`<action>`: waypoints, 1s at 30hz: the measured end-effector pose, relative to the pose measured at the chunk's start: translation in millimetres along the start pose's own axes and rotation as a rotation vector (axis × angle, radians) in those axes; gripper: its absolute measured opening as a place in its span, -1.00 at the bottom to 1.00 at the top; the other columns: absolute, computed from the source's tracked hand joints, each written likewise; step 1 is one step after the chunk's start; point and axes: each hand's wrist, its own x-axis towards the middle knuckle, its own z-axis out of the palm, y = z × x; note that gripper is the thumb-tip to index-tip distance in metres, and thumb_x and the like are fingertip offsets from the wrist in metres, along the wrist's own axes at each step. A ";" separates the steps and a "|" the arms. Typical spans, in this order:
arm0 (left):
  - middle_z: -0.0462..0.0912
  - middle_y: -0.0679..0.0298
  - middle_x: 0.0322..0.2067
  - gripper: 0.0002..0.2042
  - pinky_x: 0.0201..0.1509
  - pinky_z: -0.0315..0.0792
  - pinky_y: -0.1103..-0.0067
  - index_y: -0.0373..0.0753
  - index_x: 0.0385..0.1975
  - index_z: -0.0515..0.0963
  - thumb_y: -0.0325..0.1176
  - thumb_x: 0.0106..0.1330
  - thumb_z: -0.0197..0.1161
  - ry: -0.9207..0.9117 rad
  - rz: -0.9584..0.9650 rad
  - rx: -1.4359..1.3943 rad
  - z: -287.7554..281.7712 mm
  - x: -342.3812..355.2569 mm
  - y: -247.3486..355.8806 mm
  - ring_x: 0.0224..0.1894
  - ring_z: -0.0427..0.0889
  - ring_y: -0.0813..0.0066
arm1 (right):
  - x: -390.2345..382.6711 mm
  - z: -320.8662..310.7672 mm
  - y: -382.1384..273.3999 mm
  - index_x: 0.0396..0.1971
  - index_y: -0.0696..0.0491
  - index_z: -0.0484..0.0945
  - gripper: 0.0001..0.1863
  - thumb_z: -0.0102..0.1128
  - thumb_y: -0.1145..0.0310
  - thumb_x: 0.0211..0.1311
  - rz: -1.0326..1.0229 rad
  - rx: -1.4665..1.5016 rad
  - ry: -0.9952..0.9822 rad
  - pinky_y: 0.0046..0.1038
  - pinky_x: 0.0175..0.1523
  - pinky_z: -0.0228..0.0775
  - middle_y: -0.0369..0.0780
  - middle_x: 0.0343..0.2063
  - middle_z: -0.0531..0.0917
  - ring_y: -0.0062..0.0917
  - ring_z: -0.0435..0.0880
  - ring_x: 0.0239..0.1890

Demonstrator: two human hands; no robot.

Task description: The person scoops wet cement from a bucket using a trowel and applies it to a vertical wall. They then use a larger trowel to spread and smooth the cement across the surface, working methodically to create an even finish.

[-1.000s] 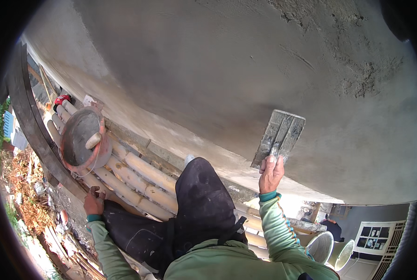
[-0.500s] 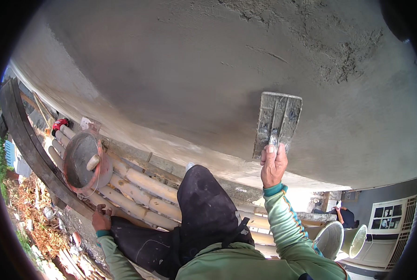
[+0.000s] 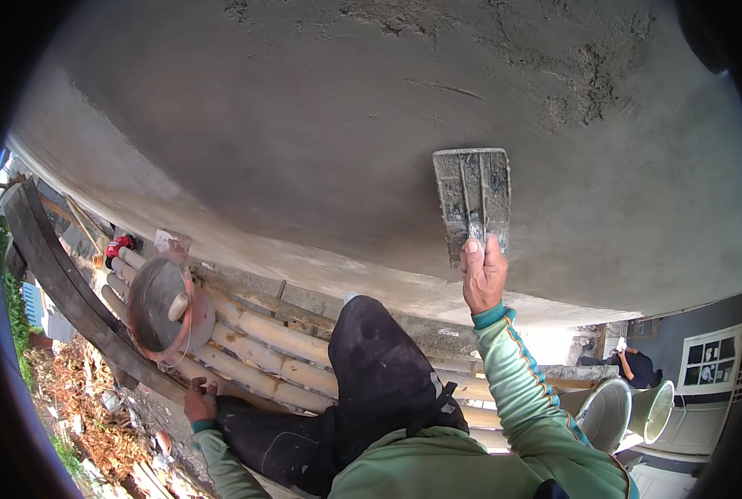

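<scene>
My right hand (image 3: 484, 274) grips the handle of a ribbed, mortar-smeared plastering float (image 3: 491, 187). The float lies against a curved grey wall of damp plaster (image 3: 321, 158); its face toward the wall is hidden. Above the float the plaster is rough and lumpy, while around it the surface looks smooth. Down at the left, beside my bent knee, my left hand (image 3: 200, 401) has its fingers curled at the edge of a dark wooden plank (image 3: 96, 320). A round mortar bucket (image 3: 156, 308) with a pale, rounded handle-like piece (image 3: 178, 307) in it stands just beyond that hand.
Bamboo poles (image 3: 258, 353) form a platform beneath me, with gaps between them. A red object (image 3: 120, 248) sits past the bucket. Two pale buckets (image 3: 655, 412) stand at the right, near another person (image 3: 637, 368). Rubble and dry debris (image 3: 96, 407) lie below on the left.
The view has turned slightly. My right hand has shifted the float a little up the wall and tilted it counterclockwise. My left hand keeps its place by the plank.
</scene>
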 end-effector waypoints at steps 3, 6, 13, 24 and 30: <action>0.78 0.03 -0.27 -0.61 -0.02 0.56 0.27 -0.21 0.00 0.62 -0.13 0.28 0.41 -0.020 -0.019 0.005 0.6 1.4 2.4 -0.18 0.77 0.10 | 3.1 -5.3 26.1 -0.35 0.15 0.43 -0.68 0.13 0.21 0.54 0.044 -0.084 -0.056 -0.36 -0.40 0.32 -0.16 -0.62 0.48 -0.48 0.39 -0.56; 0.78 0.02 -0.28 -0.62 -0.02 0.55 0.26 -0.22 -0.01 0.62 -0.14 0.27 0.42 -0.002 0.026 0.012 4.2 -3.3 13.7 -0.18 0.76 0.09 | -33.8 -14.0 56.9 -0.35 0.15 0.42 -0.67 0.13 0.20 0.54 0.033 -0.176 -0.062 -0.33 -0.40 0.32 -0.11 -0.62 0.47 -0.39 0.36 -0.58; 0.73 -0.01 -0.30 -0.63 -0.06 0.53 0.25 -0.26 -0.03 0.61 -0.20 0.26 0.43 -0.006 0.118 0.096 2.9 -0.7 1.2 -0.24 0.71 0.04 | 11.1 -19.9 10.6 -0.35 0.15 0.42 -0.63 0.17 0.13 0.50 0.006 -0.053 0.075 -0.22 -0.40 0.29 -0.02 -0.61 0.44 -0.11 0.34 -0.55; 0.72 0.21 -0.32 -0.83 -0.19 0.58 0.49 -0.33 -0.15 0.57 -0.35 0.46 0.24 -0.320 0.067 -0.977 1.9 9.9 -59.6 -0.32 0.68 0.46 | -57.6 -66.2 53.1 -0.39 0.10 0.44 -0.64 0.08 0.14 0.56 0.156 0.079 0.166 -0.41 -0.44 0.27 -0.22 -0.66 0.43 -0.51 0.40 -0.59; 0.73 0.21 -0.38 -0.83 -0.16 0.58 0.50 -0.30 -0.27 0.62 -0.32 0.48 0.25 -0.318 -0.029 -0.851 0.9 20.2 -75.3 -0.33 0.68 0.44 | 1.0 -106.2 11.8 -0.41 0.05 0.45 -0.65 -0.01 0.15 0.61 0.226 0.334 0.256 -0.59 -0.52 0.14 -0.41 -0.64 0.39 -0.74 0.31 -0.61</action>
